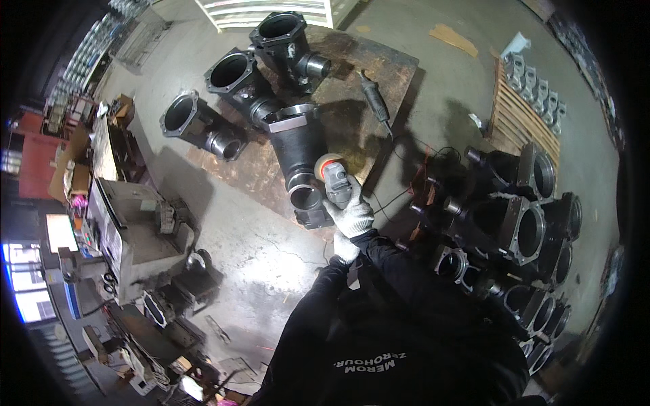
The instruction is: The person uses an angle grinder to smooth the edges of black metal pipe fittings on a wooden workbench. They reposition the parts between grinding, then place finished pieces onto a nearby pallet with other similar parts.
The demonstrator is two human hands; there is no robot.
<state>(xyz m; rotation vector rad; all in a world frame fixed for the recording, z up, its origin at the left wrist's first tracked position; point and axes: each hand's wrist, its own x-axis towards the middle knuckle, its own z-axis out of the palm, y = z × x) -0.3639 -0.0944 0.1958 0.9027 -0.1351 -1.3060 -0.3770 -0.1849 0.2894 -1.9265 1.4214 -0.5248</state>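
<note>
An angle grinder (338,185) with an orange-rimmed disc is held in both of my gloved hands. My right hand (355,218) wraps round its grey body just behind the head. Closer to me, my left hand (345,249) is closed round the rear end, its fingers partly hidden by the right sleeve. The disc lies at the right side of a black cast metal housing (298,145), near its round lower port; whether it touches cannot be told. Behind stand more black flanged housings: one at the left (196,128), one in the middle (237,84) and one at the back (281,51).
The housings stand on a worn wooden board (399,64). A second power tool (374,95) lies on it, its cable trailing off to the right. Several black housings (521,230) crowd the floor at right, near a slatted wooden pallet (518,115). A grey metal bin (139,233) stands at left.
</note>
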